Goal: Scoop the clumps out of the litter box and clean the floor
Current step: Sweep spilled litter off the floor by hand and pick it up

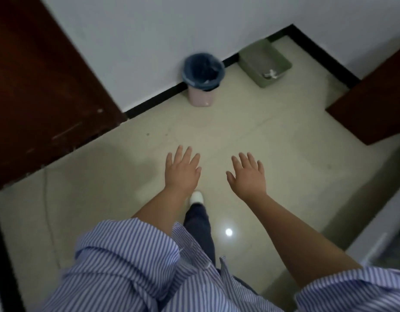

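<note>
A green litter box [284,68] stands on the floor against the far wall, near the corner. Grey litter fills it, and a white scoop [271,74] lies at its near end. A pink waste bin [200,99] with a dark blue bag liner stands to its left by the wall. My left hand [182,171] and my right hand [248,174] are stretched out in front of me, palms down, fingers spread, holding nothing. Both hands are well short of the box. The beige tiled floor [250,131] lies between them and it.
A dark brown door or cabinet [37,86] fills the left side. Another brown panel [374,104] juts in from the right, close to the litter box. A pale grey unit [379,233] stands at the lower right. My white shoe [196,197] is stepping forward.
</note>
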`<state>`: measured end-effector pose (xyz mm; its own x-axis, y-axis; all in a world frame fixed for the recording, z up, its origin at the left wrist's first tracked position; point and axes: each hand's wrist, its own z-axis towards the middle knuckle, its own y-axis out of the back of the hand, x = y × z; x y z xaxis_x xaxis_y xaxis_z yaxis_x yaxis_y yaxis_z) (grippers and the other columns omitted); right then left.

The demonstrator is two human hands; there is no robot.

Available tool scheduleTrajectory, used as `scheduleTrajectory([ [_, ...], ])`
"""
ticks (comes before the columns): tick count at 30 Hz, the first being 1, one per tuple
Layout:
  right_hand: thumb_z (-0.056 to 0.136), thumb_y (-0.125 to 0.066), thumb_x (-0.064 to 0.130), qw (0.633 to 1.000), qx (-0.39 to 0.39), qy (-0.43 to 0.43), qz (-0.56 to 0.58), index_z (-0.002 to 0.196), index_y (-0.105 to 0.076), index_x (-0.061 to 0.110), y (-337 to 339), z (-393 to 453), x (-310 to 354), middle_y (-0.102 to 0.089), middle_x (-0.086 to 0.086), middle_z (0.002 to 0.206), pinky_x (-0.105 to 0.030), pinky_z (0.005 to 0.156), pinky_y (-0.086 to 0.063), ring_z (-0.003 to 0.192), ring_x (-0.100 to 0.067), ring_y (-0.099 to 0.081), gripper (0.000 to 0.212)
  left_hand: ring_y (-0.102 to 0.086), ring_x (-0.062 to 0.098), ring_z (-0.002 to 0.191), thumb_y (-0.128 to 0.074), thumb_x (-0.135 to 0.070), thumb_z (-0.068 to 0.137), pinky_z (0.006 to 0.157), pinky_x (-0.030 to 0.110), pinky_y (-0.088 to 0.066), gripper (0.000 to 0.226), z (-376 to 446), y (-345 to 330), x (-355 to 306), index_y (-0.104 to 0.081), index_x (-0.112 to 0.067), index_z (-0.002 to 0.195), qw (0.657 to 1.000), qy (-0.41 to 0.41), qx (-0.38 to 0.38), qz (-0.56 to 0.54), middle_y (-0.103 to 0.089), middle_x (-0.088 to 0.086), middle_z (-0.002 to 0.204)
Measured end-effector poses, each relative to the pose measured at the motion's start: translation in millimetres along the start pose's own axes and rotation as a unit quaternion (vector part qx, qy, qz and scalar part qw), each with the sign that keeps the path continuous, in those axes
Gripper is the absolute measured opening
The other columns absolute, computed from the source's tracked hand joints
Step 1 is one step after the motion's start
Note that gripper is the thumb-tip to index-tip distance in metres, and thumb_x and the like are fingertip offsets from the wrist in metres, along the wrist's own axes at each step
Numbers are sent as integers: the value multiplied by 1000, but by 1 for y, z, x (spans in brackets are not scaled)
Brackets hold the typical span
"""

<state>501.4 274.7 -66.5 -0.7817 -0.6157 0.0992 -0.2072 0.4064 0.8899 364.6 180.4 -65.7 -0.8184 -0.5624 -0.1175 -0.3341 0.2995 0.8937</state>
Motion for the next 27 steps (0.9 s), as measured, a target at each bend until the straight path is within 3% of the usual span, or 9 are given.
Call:
scheduleTrajectory([
  [7,99,-23,40,990,26,-131,39,148,-6,20,64,135,-119,-1,-4,158,-43,118,0,146,-23,5,56,7,20,146,-19,-35,102,118,41,2,50,173,43,-93,-5,-29,149,997,-60,32,33,2,-3,159],
  [15,99,-26,37,978,-24,-177,112,148,-7,16,164,293,-201,-5,-4,158,-41,119,-3,146,-22,1,57,2,20,146,-20,-35,101,117,43,-1,50,353,127,-165,-10,-27,149,995,-85,26,47,-2,-2,159],
  [21,99,-27,36,997,-2,-65,44,148,-6,16,217,428,-260,-5,-4,158,-42,118,-4,146,-23,0,57,-11,25,145,-25,-30,100,116,47,-9,47,480,171,-197,-25,-21,146,998,-22,-51,33,-20,5,156],
  [27,99,-30,35,999,20,43,-25,148,-12,14,263,556,-278,-9,-7,157,-42,118,-8,146,-24,-4,56,-4,21,146,-21,-33,101,117,44,-4,47,572,194,-201,-20,-25,148,996,80,-45,-10,-11,1,158],
])
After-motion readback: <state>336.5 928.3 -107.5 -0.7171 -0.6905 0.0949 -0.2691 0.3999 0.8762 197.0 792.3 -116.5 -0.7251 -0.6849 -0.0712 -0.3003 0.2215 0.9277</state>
